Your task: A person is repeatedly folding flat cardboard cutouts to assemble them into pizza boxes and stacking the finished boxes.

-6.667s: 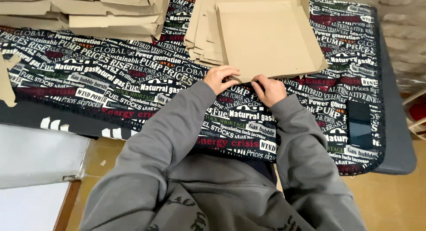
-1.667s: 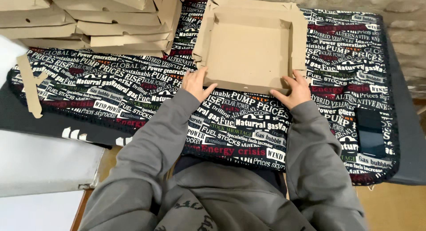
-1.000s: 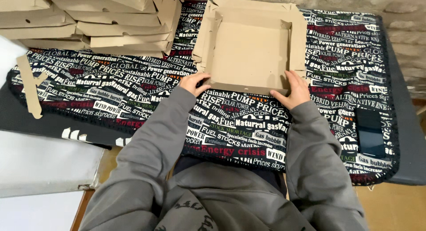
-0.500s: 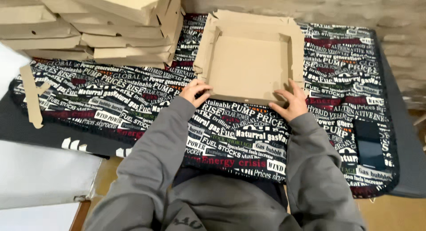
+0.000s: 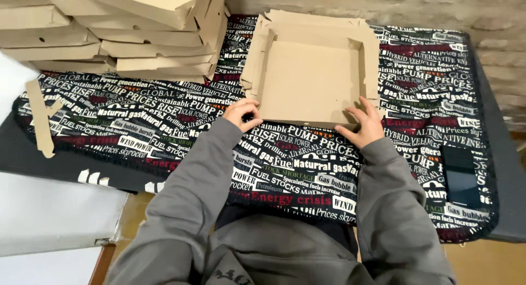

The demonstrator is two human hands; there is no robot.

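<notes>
Item: flat brown cardboard box [image 5: 309, 77], part-folded, three side walls raised, near wall not yet stood up. It was laid on the worktop [image 5: 164, 126] directly ahead of the person, resting on a further flat blank of the same cardboard.

Grip, left hand [image 5: 241, 113]: fingers were closed onto the near-left corner of the box, thumb under the edge. Grip, right hand [image 5: 362, 125]: fingers were spread and pressed on the near-right corner, clamped on the front edge.

Step in hand, as judged: the front flap was being taken up at both corners for folding. The next move would call for the flap to be raised evenly on both sides and its tabs tucked behind the side walls, without creasing the panel.

Beyond the left grip: a stack of folded boxes [image 5: 126, 33], set well apart at the far left of the cloth. Further left: a loose cardboard strip [image 5: 41, 120] at the cloth's edge. Beyond the right grip: a dark phone [image 5: 459, 175], lying flat near the right border. Under all: a black printed cloth [image 5: 307, 170] covering the worktop.
</notes>
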